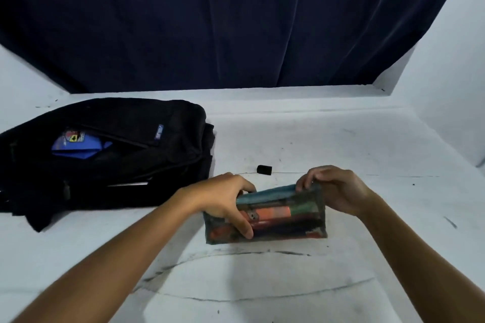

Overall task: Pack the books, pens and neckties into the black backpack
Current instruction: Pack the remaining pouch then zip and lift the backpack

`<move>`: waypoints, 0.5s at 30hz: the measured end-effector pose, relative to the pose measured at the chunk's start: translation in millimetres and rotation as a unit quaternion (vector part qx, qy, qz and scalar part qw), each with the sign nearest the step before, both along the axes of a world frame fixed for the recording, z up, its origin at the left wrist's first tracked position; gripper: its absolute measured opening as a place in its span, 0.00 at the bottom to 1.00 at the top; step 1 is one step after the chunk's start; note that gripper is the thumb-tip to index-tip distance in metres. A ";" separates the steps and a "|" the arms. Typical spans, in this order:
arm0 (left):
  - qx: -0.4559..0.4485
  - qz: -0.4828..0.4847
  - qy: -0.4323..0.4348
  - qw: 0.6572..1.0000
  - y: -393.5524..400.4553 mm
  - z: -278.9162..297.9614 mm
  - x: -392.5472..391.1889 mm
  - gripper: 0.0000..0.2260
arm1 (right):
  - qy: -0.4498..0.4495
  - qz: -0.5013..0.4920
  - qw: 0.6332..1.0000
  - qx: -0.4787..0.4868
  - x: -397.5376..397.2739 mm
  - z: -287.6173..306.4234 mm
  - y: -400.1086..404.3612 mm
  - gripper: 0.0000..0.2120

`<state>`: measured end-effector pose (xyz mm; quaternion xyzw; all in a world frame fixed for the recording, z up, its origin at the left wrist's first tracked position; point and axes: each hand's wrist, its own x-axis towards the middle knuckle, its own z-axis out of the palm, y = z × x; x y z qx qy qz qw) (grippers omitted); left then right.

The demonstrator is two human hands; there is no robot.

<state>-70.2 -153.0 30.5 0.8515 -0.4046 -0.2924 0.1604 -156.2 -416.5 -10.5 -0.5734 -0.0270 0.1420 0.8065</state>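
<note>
Both forearms reach in from the near edge of the surface (367,139) and meet on a see-through mesh pouch (265,215) lying flat in the middle, slightly toward the near side. Left hand (225,199) clamps the pouch's left end, thumb curled over the front face and fingers round the top corner; judged purpose: to anchor the pouch while the other end is worked. Right hand (336,189) pinches the top right corner of the pouch, fingertips bent down over the upper hem, probably at the end of the zip run, though no puller is discernible. Orange, teal and dark pens (275,213) lie lengthwise inside, so the pouch keeps them together as one item. Black backpack (105,154) lies on its back at the left edge of the surface, well apart from the pouch, front pocket gaping toward the camera and showing a blue item (76,145), possibly a necktie or book. Small black object (264,169) sits just beyond the hands; identity unclear. Dark curtain (236,21) hangs behind the far edge.
</note>
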 end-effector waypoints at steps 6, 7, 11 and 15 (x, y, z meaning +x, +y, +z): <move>0.062 -0.002 -0.095 0.994 -5.9 -12.3 -13.9 0.29 | -0.001 0.048 0.993 -0.106 6.9 -12.9 -12.1 0.21; 0.061 -0.001 -0.101 0.993 -5.4 -13.0 -14.6 0.29 | -0.001 0.062 0.992 -0.113 7.1 -13.4 -14.5 0.21; 0.046 0.045 -0.018 0.998 4.9 -9.3 -4.4 0.26 | 0.005 0.091 0.986 -0.137 9.3 -16.7 -17.6 0.22; -0.061 0.135 0.095 0.984 37.0 -13.5 8.5 0.21 | 0.001 0.074 0.988 -0.134 9.4 -22.0 -21.5 0.27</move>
